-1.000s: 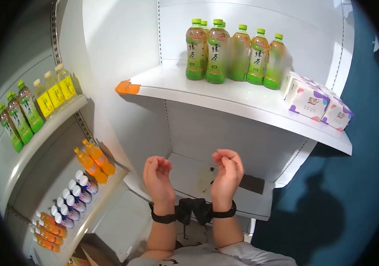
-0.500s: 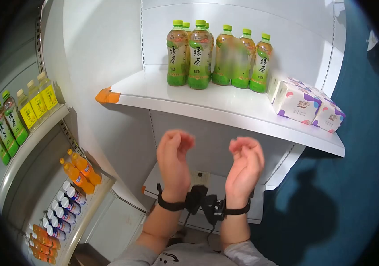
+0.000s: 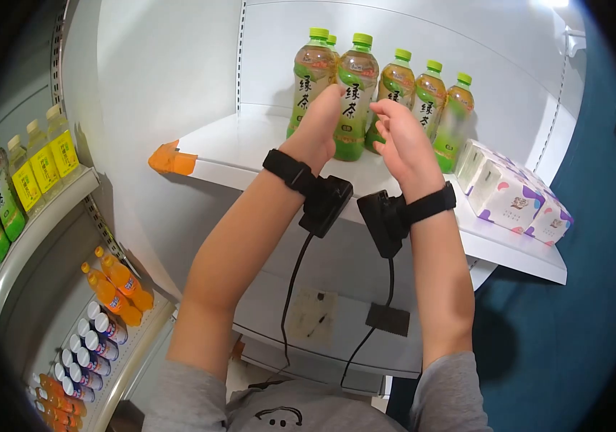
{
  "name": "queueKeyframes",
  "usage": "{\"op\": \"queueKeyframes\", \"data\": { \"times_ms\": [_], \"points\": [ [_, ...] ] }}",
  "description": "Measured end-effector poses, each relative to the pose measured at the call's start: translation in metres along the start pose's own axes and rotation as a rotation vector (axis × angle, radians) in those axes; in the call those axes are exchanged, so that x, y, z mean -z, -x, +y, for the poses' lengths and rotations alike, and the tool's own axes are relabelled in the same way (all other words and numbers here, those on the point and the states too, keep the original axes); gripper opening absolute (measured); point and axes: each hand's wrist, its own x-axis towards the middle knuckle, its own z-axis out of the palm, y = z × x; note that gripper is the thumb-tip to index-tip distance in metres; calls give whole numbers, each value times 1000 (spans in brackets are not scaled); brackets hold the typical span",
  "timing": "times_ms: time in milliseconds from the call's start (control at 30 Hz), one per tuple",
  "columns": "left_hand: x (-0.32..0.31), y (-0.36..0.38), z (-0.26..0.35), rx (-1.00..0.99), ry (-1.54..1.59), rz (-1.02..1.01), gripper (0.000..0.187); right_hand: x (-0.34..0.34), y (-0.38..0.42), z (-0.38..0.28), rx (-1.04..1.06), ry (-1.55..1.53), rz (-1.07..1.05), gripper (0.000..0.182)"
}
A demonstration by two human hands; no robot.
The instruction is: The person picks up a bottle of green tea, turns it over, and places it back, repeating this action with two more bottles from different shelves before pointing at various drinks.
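Both of my hands reach up over the front of the upper white shelf [image 3: 210, 162], on either side of a green tea bottle [image 3: 352, 119] with a green cap. My left hand [image 3: 320, 129] is stretched out along the bottle's left side and overlaps it in this view. To the right, my right hand [image 3: 403, 140] has loosely curved fingers with a gap between them and the bottle. Neither hand is closed round anything. Another green tea bottle [image 3: 310, 68] stands upright behind my left hand, and a third bottle [image 3: 397, 72] rises behind my right fingers.
More tea bottles [image 3: 453, 126] line the shelf to the right, beside white and purple tissue packs [image 3: 515, 198]. An orange corner piece [image 3: 172, 158] covers the shelf's left end. Side shelves hold yellow-labelled bottles [image 3: 64, 153], orange soda bottles [image 3: 126, 281] and white-capped containers [image 3: 110, 327].
Both hands have moved up and forward from below the shelf edge to the sides of the front tea bottle. The view has shifted slightly.
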Motion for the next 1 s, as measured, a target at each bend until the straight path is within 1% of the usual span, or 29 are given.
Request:
{"op": "queueKeyframes", "data": {
  "times_ms": [133, 200, 267, 333, 400, 433, 500, 533, 600, 633, 667, 733, 767, 800, 833, 867, 933, 1000],
  "points": [
    [4, -12, -1, 16, 28, -39, 47, -8, -18, 3, -63, -63, -7, 25],
    [4, -11, 4, 73, -22, -44, 49, -6, -30, 7, -104, -73, 14, 25],
    [3, -16, 4, 73, -44, -29, 50, -4, -39, 12, -109, -64, -11, 26],
    [3, -18, 3, 81, -67, -15, 51, -5, -36, 12, -113, -6, -44, 24],
    [4, -17, 2, 51, -95, -93, 57, -4, -36, 12, -110, -4, -47, 24],
    [3, -17, 1, 51, -98, -94, 57, -4, -35, 11, -107, -1, -53, 23],
    [0, -12, 2, 31, -26, -164, 60, -7, -31, 5, -122, -19, -32, 22],
    [-2, -9, 6, 20, -25, -163, 60, -10, -30, -1, -132, -29, -12, 20],
    [-6, 0, 10, 70, -41, -126, 65, -13, -20, -5, -103, -52, -3, 19],
    [-5, 2, 9, 18, -48, -176, 68, -14, -14, -8, -79, -79, 12, 17],
    [-4, 6, 11, -4, -55, -181, 68, -15, -9, -12, -58, -82, 1, 17],
    [-3, 23, 13, -57, -91, -290, 70, -11, 9, -14, 101, -45, -75, 40],
    [-6, 35, 12, -107, -98, -268, 68, -9, 20, -14, 105, -48, -75, 40],
    [-8, 53, 11, -103, -100, -272, 68, -8, 34, -15, 132, -85, -82, 46],
    [-8, 72, 7, -186, -22, -264, 60, -7, 51, -15, 157, -124, -86, 52],
    [-8, 92, 3, -269, 53, -256, 51, -9, 73, -15, 156, -131, -77, 52],
    [-7, 133, -9, -375, 11, -143, 57, -18, 119, -13, 290, -292, -160, 52],
    [0, 170, -24, -421, 9, -77, 64, -19, 152, -1, 299, -294, -192, 53]
  ]
}}
